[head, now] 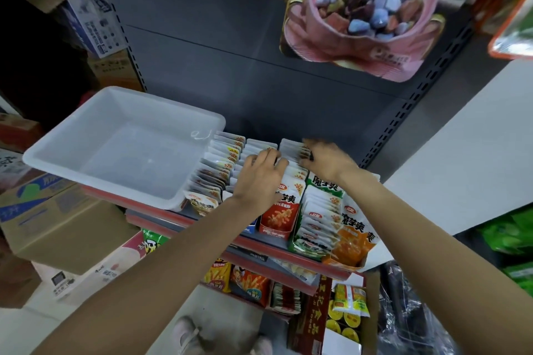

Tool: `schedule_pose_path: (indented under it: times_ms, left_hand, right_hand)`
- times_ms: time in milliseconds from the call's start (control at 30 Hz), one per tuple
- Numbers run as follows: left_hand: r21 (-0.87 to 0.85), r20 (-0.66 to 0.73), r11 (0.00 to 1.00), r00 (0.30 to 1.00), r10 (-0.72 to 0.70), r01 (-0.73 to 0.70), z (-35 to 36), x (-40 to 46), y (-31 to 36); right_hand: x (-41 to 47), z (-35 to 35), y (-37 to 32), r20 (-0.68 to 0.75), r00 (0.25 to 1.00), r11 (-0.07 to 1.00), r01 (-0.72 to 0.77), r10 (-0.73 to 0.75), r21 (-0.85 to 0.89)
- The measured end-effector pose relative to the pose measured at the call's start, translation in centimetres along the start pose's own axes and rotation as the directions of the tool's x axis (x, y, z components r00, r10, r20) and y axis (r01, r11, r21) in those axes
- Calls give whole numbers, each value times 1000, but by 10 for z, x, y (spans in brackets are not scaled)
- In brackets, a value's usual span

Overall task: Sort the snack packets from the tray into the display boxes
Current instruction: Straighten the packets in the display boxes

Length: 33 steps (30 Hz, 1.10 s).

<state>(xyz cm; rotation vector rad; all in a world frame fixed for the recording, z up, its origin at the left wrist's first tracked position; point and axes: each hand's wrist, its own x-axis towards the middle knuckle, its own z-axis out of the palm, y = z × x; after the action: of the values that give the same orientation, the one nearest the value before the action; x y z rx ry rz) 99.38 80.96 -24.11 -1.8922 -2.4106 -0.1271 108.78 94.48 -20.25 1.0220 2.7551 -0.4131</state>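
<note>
We see the snack packets (291, 170) standing on edge in rows that run from the lower middle of the frame up toward the dark back panel (259, 72), so the long axis of each row points away from us while the flat faces of the packets look back toward the lower edge. They sit in display boxes (278, 217) side by side on a shelf (259, 245) with a red front lip, right of centre.

Our left hand (259, 174) lies over the middle rows with its fingers slightly curled onto the packet tops; whether it pinches one we cannot tell. Our right hand (323, 158) reaches the far end of the row just to the right, fingers bent down among the packets there; its fingertips are blurred, so we cannot tell that grip either.

The white plastic tray (72, 153) sits at centre left on the same shelf, tilted a little, its near right corner touching the leftmost row, and nothing shows inside it.

Lower shelves at the bottom centre hold more coloured packets. Cardboard cartons (57, 222) stack up at the left edge. A large pink printed bag (360, 46) hangs at the upper right, against the panel.
</note>
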Motion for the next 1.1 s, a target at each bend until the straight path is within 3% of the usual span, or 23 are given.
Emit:
schedule_pose_path:
  times_ms: [133,267,367,567,667,733,833,900,967,1100]
  left_hand:
    - [-201,-1,979,1000,-26,25,4,4,-5]
    - [-245,2,968,999,-43,42,3,8,-9]
    - [-209,23,977,999,-34,38,4,9,-10]
    - [-32,123,999,992,9,-5,9,24,-10]
    - [-51,138,999,990,12,-5,9,33,-11]
    - [-121,145,993,989,19,-2,8,32,-13]
    - [-293,118,956,993,30,6,4,25,-21]
    - [-392,70,919,998,-3,30,-1,20,-27]
    - [-446,32,894,999,-41,51,-3,16,-34]
    - [-450,50,893,999,-10,31,-3,15,-46]
  right_hand:
    - [14,2,9,18,1000,998,-5,4,63]
    - [17,2,8,26,997,997,73,-72,-22]
    - [17,4,6,36,996,995,80,-78,-57]
    - [21,4,9,75,995,996,55,-60,65]
    - [19,2,11,89,994,997,66,-69,42]
    - [10,1,7,32,997,997,73,-73,17]
    - [-15,4,-6,-206,973,992,117,-104,50]
    - [-34,9,-18,-285,951,983,152,-117,102]
    - [-47,14,-29,-277,958,973,132,-75,191]
    - [-56,24,-51,-216,976,980,36,8,197]
